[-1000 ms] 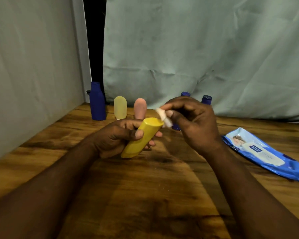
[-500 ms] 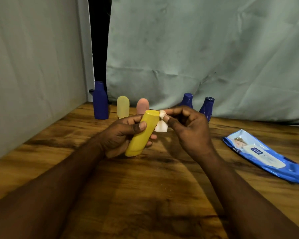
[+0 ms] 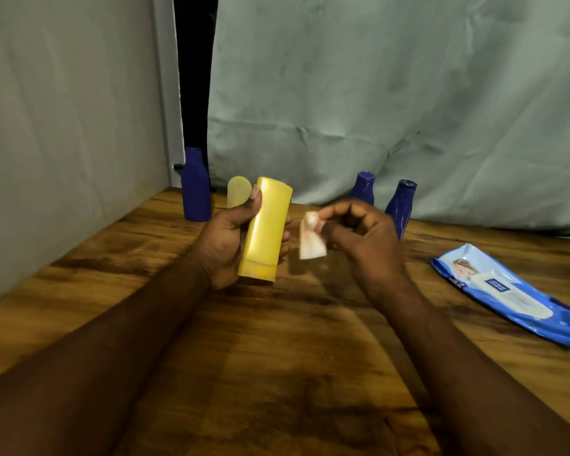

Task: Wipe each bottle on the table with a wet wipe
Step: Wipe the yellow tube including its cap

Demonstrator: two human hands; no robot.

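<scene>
mostly wooden table (image 3: pixel 277 373) across the lower view, with a pale cloth backdrop (image 3: pixel 375 93) hung behind it. off to the right, lying flat on the wood, a blue wipes pack (image 3: pixel 507 294). grips a yellow bottle (image 3: pixel 264 232) in the left hand (image 3: pixel 224 245), thumb laid up its near face, fingers curled round the far side. holds it over the middle of the table, roughly upright, top tipped slightly right; cannot tell whether its base touches the wood. raises the right hand (image 3: pixel 366 238) just right of that bottle, thumb and fingertips closed in a pinch, other fingers curled. at the back left, upright by the backdrop, a tall blue bottle (image 3: pixel 196 189). at the back right, a small blue bottle (image 3: pixel 362 189) and a second small blue bottle (image 3: pixel 402 205) side by side, both partly behind the right hand. beside the tall one, half hidden by the left thumb, a pale yellow bottle (image 3: pixel 239 192). lastly, in the right-hand pinch, a small folded wet wipe (image 3: pixel 311 241), hanging just beside the yellow bottle, apart from it.
</scene>
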